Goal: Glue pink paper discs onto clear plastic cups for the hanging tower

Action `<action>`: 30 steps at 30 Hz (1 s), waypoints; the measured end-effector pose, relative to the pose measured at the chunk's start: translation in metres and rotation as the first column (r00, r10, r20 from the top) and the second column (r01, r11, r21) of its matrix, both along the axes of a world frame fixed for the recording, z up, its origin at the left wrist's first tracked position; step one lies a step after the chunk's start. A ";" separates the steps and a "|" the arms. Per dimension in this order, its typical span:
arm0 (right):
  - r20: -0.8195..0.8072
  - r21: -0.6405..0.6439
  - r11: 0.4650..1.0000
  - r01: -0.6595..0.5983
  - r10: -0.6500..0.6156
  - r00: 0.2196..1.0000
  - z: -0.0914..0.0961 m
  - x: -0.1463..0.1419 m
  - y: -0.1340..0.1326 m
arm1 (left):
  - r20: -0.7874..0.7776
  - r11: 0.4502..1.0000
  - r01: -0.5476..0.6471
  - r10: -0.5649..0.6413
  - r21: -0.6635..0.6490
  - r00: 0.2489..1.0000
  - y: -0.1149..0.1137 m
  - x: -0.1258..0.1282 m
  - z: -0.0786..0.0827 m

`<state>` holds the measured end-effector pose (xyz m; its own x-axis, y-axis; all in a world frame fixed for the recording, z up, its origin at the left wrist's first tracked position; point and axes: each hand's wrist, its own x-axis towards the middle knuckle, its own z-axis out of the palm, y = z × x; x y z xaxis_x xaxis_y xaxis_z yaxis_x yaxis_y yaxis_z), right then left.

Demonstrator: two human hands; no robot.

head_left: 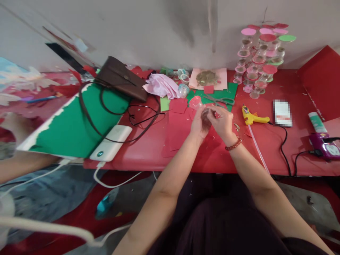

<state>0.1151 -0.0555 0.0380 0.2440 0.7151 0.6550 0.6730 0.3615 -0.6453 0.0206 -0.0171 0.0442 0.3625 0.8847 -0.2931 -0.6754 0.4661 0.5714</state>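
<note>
Over the red paper [176, 129] on the table, both my hands meet. My left hand [199, 122] is curled, with a greyish, see-through small thing partly visible in it; its kind is hidden by the fingers. The fingertips of my right hand [222, 120] are pinched together against it. Just behind them sits a small pink-rimmed clear plastic cup [196, 102]. Scissors [219, 100] lie on green paper [232, 90]. Farther back, brown sand-like grains [206, 77] are heaped on pale pink paper [222, 76].
Stacked clear cups with coloured discs [257, 65] stand at the back right. A yellow glue gun [255, 118] trails a black cable. To the left lie a brown bag [122, 79], eyeglasses [145, 115], pink cloth [162, 86] and a white power bank [111, 143]. Another person's arm [29, 166] reaches in.
</note>
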 end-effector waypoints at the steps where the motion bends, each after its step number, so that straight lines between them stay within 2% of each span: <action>1: -0.001 0.005 1.000 -0.021 0.021 1.000 0.001 0.000 0.000 | -0.001 1.000 0.002 -0.002 0.012 1.000 0.001 -0.001 0.000; 5: 0.012 0.041 0.995 -0.090 0.089 0.996 0.004 -0.001 0.000 | 0.007 0.998 0.024 -0.025 0.057 1.000 0.003 -0.002 0.002; 8: 0.008 0.079 0.992 -0.102 0.102 0.995 0.003 -0.001 0.000 | 0.020 0.999 0.020 -0.020 0.040 1.000 0.002 -0.003 0.004; 11: 0.002 0.083 0.994 -0.076 0.076 0.997 0.002 -0.001 0.000 | 0.032 0.999 0.011 -0.012 0.042 0.999 0.000 -0.002 0.006; 15: 0.010 0.020 0.999 -0.025 0.024 1.000 0.003 -0.003 -0.003 | 0.039 0.997 0.015 -0.018 0.077 0.999 -0.003 -0.001 0.007; 21: 0.021 -0.050 0.997 0.062 -0.061 0.998 0.000 -0.004 0.000 | 0.006 0.998 0.027 -0.027 0.061 1.000 -0.002 0.003 -0.001; 23: -0.024 -0.056 0.996 0.072 -0.074 0.997 -0.001 -0.002 0.001 | -0.008 0.999 0.020 -0.020 0.029 1.000 0.000 0.003 -0.003; 26: -0.174 -0.039 0.999 0.023 -0.029 0.984 0.002 0.000 0.003 | -0.028 1.000 0.018 -0.018 0.002 0.999 0.000 0.003 0.001; 30: -0.393 0.039 0.998 0.049 -0.029 0.919 0.007 0.005 0.006 | -0.030 0.998 0.065 -0.065 -0.004 0.997 -0.002 0.001 0.012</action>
<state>0.1201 -0.0492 0.0449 0.5153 0.6704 0.5338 0.3836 0.3766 -0.8432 0.0217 -0.0189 0.0566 0.4100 0.8588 -0.3072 -0.6264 0.5100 0.5895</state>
